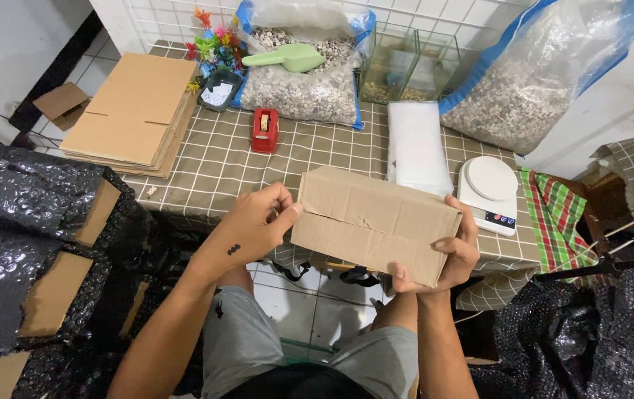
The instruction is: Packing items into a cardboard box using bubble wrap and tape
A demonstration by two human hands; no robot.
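Above the person's lap, just before the checked table (213,159), a brown cardboard box (372,222) is held between both hands: left hand (254,225) pinching its left end, right hand (456,251) clasping its right end, near the white kitchen scale (489,182)

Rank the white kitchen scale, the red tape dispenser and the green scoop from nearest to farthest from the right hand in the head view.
From the right hand:
1. White kitchen scale, just above the hand on the table's right side.
2. Red tape dispenser, left of middle on the table.
3. Green scoop, at the back, lying on a gravel bag.
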